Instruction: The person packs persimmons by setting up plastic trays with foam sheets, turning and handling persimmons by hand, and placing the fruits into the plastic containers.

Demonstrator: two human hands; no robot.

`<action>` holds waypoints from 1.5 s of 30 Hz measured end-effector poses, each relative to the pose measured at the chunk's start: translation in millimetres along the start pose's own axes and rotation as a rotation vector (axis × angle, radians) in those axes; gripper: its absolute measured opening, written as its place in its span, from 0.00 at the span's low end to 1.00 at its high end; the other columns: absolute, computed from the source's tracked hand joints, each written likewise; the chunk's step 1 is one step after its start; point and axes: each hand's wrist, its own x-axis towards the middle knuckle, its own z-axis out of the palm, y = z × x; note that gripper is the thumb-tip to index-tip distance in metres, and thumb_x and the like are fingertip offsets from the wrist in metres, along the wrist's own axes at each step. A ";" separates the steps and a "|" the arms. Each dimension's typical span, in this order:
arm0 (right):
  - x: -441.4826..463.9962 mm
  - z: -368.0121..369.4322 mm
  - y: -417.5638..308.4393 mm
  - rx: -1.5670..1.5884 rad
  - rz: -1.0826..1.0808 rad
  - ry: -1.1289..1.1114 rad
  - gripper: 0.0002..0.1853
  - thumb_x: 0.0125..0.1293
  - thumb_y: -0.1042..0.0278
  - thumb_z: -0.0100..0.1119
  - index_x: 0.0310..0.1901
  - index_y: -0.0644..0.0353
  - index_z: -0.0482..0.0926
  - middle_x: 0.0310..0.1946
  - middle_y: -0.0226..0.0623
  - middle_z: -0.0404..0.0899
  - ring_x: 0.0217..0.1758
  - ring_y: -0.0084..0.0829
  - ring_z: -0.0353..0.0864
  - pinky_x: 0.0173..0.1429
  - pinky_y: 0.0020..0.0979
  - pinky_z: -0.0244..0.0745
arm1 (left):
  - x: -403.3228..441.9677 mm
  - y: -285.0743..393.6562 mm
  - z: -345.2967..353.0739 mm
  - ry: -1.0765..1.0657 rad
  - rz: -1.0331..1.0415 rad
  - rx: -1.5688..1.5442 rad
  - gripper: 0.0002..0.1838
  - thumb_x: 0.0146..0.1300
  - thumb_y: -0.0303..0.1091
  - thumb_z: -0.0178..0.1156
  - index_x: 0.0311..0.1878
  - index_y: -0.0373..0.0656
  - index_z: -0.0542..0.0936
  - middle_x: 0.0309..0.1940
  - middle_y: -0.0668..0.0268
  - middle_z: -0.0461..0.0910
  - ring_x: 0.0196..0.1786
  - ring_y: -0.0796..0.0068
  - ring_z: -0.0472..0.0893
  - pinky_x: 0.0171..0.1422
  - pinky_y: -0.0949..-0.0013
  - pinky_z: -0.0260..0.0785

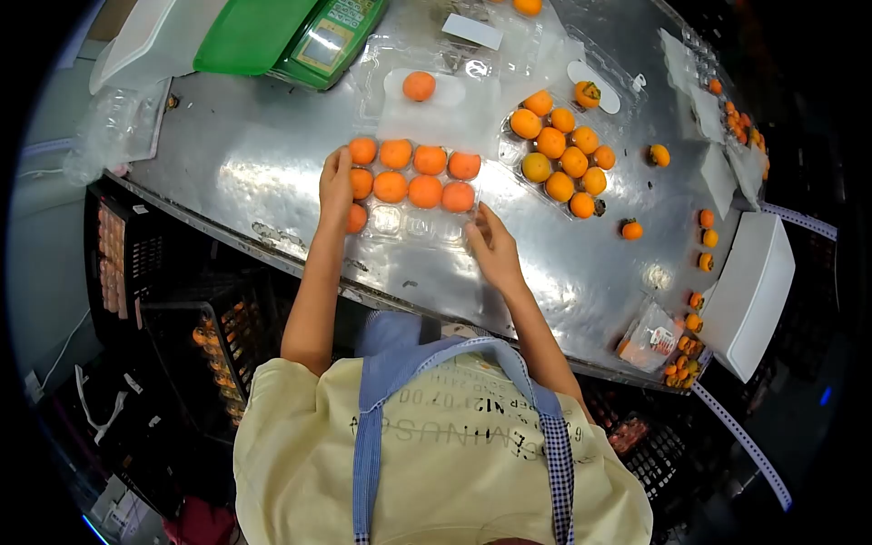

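Note:
A clear plastic fruit tray (416,228) lies on the metal table with two full rows of orange persimmons (425,191) and one more persimmon (356,218) at the left of the front row. Other pockets in that row are bare. My left hand (336,189) grips the tray's left edge, its fingers pressed together beside the fruit. At the tray's right front corner, my right hand (493,245) has its fingers bent around the edge. Behind the tray, a single persimmon (419,86) sits on a white pad.
More persimmons (573,162) fill a clear tray to the right, with loose ones (632,229) nearby. A green scale (327,41) stands at the back left. A white foam box (749,295) is at the right edge. Black crates (204,336) of fruit stand below left.

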 end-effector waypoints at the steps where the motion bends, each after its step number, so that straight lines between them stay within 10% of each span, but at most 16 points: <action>1: 0.1 -1.8 -0.2 -0.017 -0.019 0.005 0.29 0.65 0.59 0.54 0.62 0.69 0.61 0.51 0.49 0.74 0.42 0.34 0.79 0.47 0.30 0.74 | -0.9 -1.7 -1.6 -0.005 0.009 0.003 0.25 0.67 0.47 0.49 0.57 0.36 0.72 0.53 0.59 0.74 0.57 0.69 0.71 0.62 0.70 0.59; 8: -5.2 -15.2 13.8 0.167 -0.018 0.004 0.28 0.64 0.64 0.55 0.62 0.67 0.61 0.49 0.46 0.76 0.42 0.30 0.79 0.46 0.28 0.74 | 7.5 7.1 -17.1 -0.009 -0.044 0.024 0.25 0.65 0.46 0.53 0.58 0.38 0.71 0.51 0.60 0.74 0.51 0.71 0.73 0.55 0.70 0.65; 14: 20.2 -75.7 -25.3 0.250 0.037 0.386 0.30 0.64 0.66 0.53 0.65 0.65 0.56 0.25 0.37 0.81 0.19 0.20 0.74 0.27 0.22 0.71 | -31.7 38.9 15.3 0.112 0.508 0.091 0.18 0.60 0.28 0.57 0.54 0.38 0.71 0.50 0.61 0.72 0.48 0.70 0.72 0.54 0.69 0.65; 21: 12.0 -82.4 -6.1 0.247 -0.112 0.480 0.26 0.63 0.66 0.55 0.62 0.59 0.64 0.23 0.33 0.80 0.19 0.20 0.74 0.25 0.24 0.70 | -94.8 46.7 89.7 -0.191 0.865 0.252 0.15 0.58 0.24 0.57 0.49 0.37 0.73 0.46 0.58 0.73 0.48 0.66 0.73 0.53 0.68 0.66; 29: -2.3 -86.4 31.4 -0.673 -0.365 0.800 0.13 0.52 0.72 0.58 0.41 0.55 0.76 0.39 0.32 0.74 0.38 0.34 0.78 0.33 0.34 0.75 | -170.5 -11.9 119.4 -0.803 1.041 0.558 0.13 0.53 0.23 0.58 0.45 0.38 0.76 0.44 0.57 0.74 0.48 0.58 0.72 0.54 0.63 0.64; 42: -41.0 -157.3 36.8 -0.522 -0.448 0.744 0.11 0.52 0.70 0.60 0.40 0.53 0.77 0.36 0.32 0.76 0.36 0.34 0.80 0.35 0.35 0.75 | -194.9 -24.1 124.7 -0.755 1.047 0.733 0.15 0.54 0.26 0.59 0.47 0.39 0.75 0.45 0.56 0.74 0.49 0.58 0.73 0.55 0.62 0.65; 45: -119.7 -249.5 60.3 -0.446 -0.150 1.080 0.14 0.53 0.66 0.62 0.43 0.55 0.79 0.41 0.38 0.80 0.43 0.38 0.79 0.48 0.33 0.73 | -212.8 -27.6 142.1 -0.913 0.618 0.510 0.17 0.54 0.29 0.62 0.48 0.39 0.75 0.43 0.57 0.74 0.44 0.63 0.75 0.50 0.66 0.68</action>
